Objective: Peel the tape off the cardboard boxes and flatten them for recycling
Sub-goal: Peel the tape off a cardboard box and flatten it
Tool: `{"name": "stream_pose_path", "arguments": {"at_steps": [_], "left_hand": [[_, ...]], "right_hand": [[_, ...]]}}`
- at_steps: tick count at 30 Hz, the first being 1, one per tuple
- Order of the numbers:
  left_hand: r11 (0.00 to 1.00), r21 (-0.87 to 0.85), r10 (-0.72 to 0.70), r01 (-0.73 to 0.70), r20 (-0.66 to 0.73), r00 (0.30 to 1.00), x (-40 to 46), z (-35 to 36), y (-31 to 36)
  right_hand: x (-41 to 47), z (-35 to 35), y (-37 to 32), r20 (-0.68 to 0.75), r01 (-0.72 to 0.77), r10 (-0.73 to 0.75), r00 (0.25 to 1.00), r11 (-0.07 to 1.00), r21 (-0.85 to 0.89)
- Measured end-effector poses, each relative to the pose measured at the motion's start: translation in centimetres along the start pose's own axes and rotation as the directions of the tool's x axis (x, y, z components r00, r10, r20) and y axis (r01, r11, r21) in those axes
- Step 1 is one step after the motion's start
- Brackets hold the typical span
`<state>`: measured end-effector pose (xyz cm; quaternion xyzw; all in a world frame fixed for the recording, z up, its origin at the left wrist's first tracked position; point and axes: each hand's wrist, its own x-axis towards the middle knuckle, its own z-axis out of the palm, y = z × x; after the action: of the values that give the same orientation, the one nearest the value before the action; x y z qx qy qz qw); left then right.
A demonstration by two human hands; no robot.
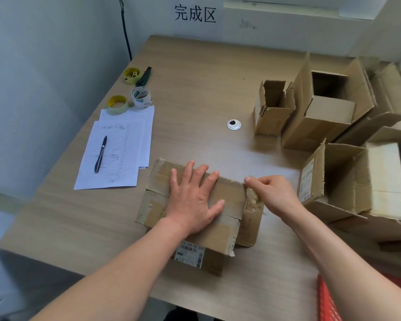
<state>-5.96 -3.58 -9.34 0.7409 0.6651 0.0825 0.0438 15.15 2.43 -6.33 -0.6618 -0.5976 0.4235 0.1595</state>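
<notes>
A worn cardboard box (222,232) lies near the front of the wooden table (195,89), its top flaps streaked with old clear tape and a barcode label on its near side. My left hand (192,200) rests flat on the top, fingers spread, pressing it down. At the box's far right corner my right hand (271,193) pinches a crumpled strip of tape (252,195) that is partly lifted from the cardboard.
Several open cardboard boxes (320,112) crowd the right side of the table. At the left lie lined papers (116,156) with a pen (100,154), tape rolls (141,97) and a dispenser. A cable grommet (233,124) sits mid-table. A red crate (329,302) is at bottom right.
</notes>
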Motion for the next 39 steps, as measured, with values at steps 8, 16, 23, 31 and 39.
{"name": "stream_pose_path", "arguments": {"at_steps": [8,16,23,31,39], "left_hand": [[1.0,0.016,-0.008,0.007,0.041,0.999,0.1,-0.2,0.0],[0.999,0.025,-0.026,0.024,0.102,0.994,0.1,-0.8,0.2],[0.999,0.048,-0.02,0.016,0.095,0.995,-0.9,-0.6,1.6],[0.999,0.047,-0.03,0.025,0.116,0.993,-1.0,-0.9,1.7],[0.998,0.045,-0.041,0.034,0.153,0.987,-1.3,-1.4,2.0]], "right_hand": [[0.3,2.0,0.7,-0.067,-0.098,0.142,0.988,0.889,0.446],[-0.9,3.6,0.5,-0.073,-0.121,0.233,0.97,0.717,0.687],[-2.2,1.6,-0.6,0.065,-0.225,0.272,0.96,0.617,0.754],[-2.8,0.8,-0.1,0.075,-0.32,0.387,0.919,0.623,0.714],[-4.4,2.3,0.8,-0.042,-0.252,0.395,0.918,0.66,0.708]]}}
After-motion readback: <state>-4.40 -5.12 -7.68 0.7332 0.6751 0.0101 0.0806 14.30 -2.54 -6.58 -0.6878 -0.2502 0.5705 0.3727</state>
